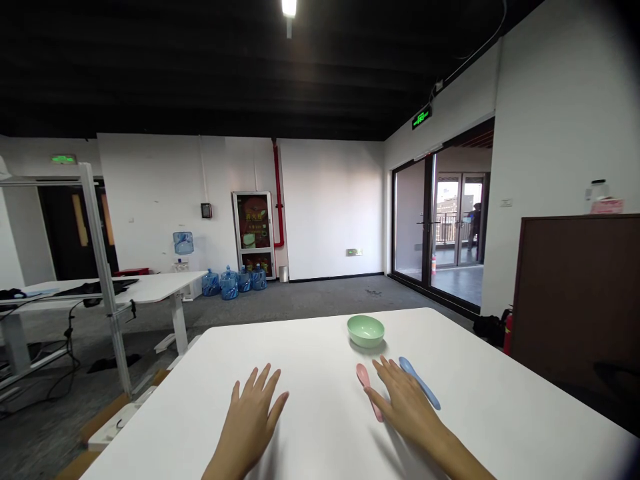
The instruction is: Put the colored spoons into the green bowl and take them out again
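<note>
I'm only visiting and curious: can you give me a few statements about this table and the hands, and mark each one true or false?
1. The green bowl stands upright on the white table. True.
2. The right hand lies flat between the pink spoon and the blue spoon. True.
3. The left hand holds the pink spoon. False: it lies open on bare table, holding nothing, well apart from both spoons.
4. The blue spoon lies inside the green bowl. False: it lies on the table beside the right hand, nearer the person than the bowl.
</note>
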A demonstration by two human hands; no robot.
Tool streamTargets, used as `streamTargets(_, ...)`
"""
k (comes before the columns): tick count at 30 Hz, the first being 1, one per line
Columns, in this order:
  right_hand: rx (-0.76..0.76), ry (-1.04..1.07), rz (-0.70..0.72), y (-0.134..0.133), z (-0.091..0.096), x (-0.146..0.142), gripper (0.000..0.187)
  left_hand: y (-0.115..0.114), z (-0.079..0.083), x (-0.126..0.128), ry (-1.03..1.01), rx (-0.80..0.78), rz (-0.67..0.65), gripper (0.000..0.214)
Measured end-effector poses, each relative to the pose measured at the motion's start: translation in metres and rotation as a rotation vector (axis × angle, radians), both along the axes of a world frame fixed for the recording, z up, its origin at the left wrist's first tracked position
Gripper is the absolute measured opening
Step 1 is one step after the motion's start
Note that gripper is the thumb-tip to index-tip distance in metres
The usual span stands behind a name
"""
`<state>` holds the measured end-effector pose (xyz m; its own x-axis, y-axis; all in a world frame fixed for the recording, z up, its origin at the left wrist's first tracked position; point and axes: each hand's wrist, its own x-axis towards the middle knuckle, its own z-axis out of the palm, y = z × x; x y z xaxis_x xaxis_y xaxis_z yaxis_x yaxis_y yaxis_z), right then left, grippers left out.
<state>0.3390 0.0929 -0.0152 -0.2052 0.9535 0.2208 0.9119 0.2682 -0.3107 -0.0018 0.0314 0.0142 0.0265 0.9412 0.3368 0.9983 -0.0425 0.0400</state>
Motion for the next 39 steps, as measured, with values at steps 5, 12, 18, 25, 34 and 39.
streamTargets(5,0.001,0.006,0.011,-0.0023,0.0005,-0.0004,0.079,-0.0016,0.0003,-0.0002,-0.008,0.003,-0.001,0.055)
streamTargets(12,0.025,-0.002,0.001,-0.0022,-0.0024,0.003,0.079,-0.0012,-0.0021,-0.0009,0.007,0.002,0.004,0.054)
streamTargets(18,0.035,0.006,0.003,-0.0012,-0.0065,0.0029,0.077,-0.0012,-0.0011,-0.0006,0.017,-0.016,0.006,0.054)
streamTargets(25,0.01,0.01,0.011,-0.0016,-0.0067,0.0022,0.079,-0.0013,-0.0005,-0.0011,0.006,-0.008,0.004,0.055)
streamTargets(34,0.015,0.04,0.008,-0.0012,-0.0068,0.0013,0.077,0.0008,-0.0024,-0.0031,-0.011,-0.013,0.005,0.055)
streamTargets(39,0.014,0.04,0.008,-0.0012,-0.0059,0.0011,0.077,0.0024,-0.004,-0.0038,-0.008,-0.026,0.012,0.056)
